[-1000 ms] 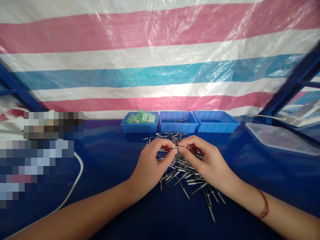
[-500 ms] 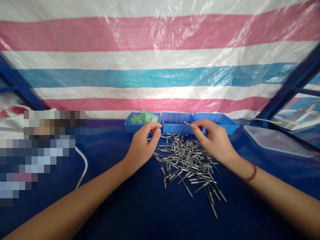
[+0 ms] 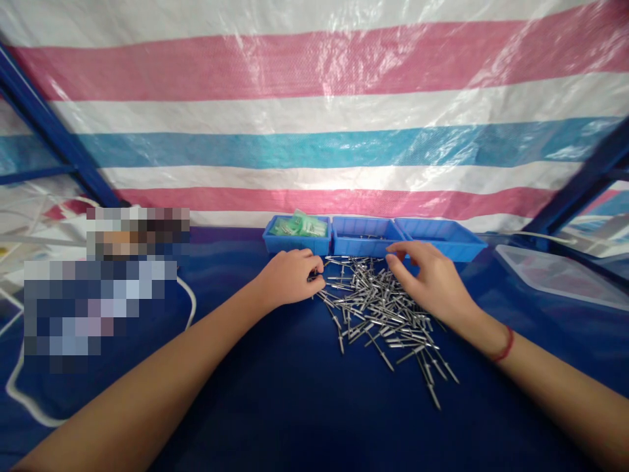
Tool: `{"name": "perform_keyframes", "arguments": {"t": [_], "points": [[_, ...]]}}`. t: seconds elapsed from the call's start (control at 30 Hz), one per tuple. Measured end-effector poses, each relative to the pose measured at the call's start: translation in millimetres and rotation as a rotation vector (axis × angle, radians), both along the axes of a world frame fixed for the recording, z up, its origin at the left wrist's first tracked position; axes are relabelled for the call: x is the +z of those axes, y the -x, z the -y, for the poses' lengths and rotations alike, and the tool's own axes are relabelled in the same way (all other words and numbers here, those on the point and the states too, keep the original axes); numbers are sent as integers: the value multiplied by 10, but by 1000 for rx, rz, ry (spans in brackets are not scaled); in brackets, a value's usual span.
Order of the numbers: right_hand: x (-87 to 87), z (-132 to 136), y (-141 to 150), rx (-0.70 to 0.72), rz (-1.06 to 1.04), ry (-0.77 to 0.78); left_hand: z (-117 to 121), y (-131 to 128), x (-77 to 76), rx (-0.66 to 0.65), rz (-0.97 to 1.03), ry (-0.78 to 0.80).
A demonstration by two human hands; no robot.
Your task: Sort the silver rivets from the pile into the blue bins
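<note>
Many silver pop rivets [image 3: 378,295] lie in a loose pile on the dark blue table. At the left edge of this pile is my left hand [image 3: 293,278], its fingers curled with a gap between thumb and forefinger; nothing is clearly held, though the palm is hidden. My right hand [image 3: 430,272] hovers over the right side of the pile, thumb and fingers apart, with nothing visible between them. Just behind it stands the middle blue bin [image 3: 366,248], with a few rivets [image 3: 371,236] on its floor.
The left blue bin [image 3: 299,248] holds green-and-clear plastic packets [image 3: 302,225]. A right blue bin [image 3: 442,246] adjoins the middle one. A translucent lid [image 3: 565,275] lies at the right. A white cable [image 3: 191,301] and a blurred-out person [image 3: 103,295] are at the left. Striped sheeting [image 3: 314,147] hangs behind.
My right hand has drawn back from the middle bin, and the rivet it pinched is gone from its fingertips. My left hand has lowered to the pile's edge. The view has shifted slightly left.
</note>
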State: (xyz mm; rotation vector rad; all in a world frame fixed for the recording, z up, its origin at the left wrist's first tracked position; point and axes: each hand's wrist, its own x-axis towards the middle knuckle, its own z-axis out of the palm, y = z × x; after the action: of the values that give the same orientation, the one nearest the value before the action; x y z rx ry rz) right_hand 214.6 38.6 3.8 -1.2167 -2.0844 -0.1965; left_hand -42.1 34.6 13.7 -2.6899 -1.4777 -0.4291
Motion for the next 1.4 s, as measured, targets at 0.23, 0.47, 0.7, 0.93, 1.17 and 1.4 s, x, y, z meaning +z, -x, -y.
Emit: {"name": "perform_keyframes", "arguments": {"t": [0.23, 0.47, 0.7, 0.93, 1.17, 1.4], "points": [[-159, 71, 72, 129, -90, 104, 81, -30, 71, 130, -171, 53], [-68, 201, 136, 263, -126, 132, 166, -299, -15, -30, 210, -70], [2, 317, 186, 358, -182, 177, 369, -554, -71, -192, 625, 73], [-45, 350, 201, 341, -468, 403, 391, -558, -78, -209, 633, 91], [-17, 379, 257, 426, -600, 578, 389, -551, -130, -211, 614, 66], [-3, 397, 241, 477, -520, 436, 368, -564, -132, -152, 683, 94]]}}
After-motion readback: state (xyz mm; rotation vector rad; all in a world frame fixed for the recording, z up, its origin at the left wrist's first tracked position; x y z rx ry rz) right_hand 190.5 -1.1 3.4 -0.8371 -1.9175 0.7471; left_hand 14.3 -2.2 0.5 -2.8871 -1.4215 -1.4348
